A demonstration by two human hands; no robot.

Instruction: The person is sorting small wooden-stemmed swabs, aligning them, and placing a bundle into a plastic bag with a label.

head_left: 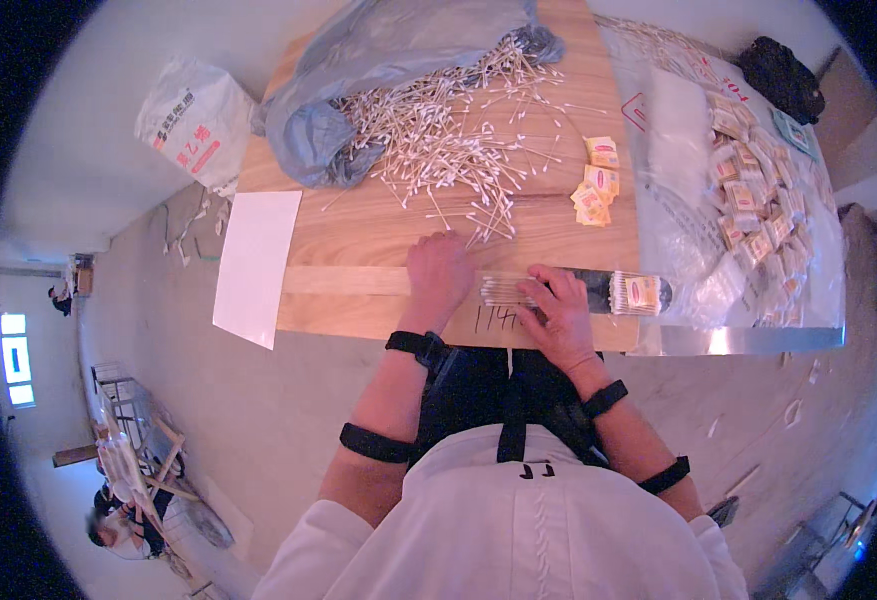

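On the wooden table lies a big loose heap of cotton swabs (448, 140), spilling from a blue-grey plastic bag (313, 135). My left hand (440, 275) is at the near edge of the heap, its fingers curled together; whatever they pinch is hidden. A small flat row of cotton swabs (501, 291) lies side by side in front of me. My right hand (558, 312) rests over the right end of that row, fingers spread and laid flat. Just right of it, a packed bundle of swabs with a yellow label (641, 292) sits on a dark strip (595, 285).
Several yellow labels (596, 185) lie right of the heap. Beyond them, packed swab bundles (758, 200) pile up on plastic sheeting (673, 230). A white sheet (256, 262) overhangs the table's left edge, near a white sack (198, 125). Another person (123, 525) is at the far lower left.
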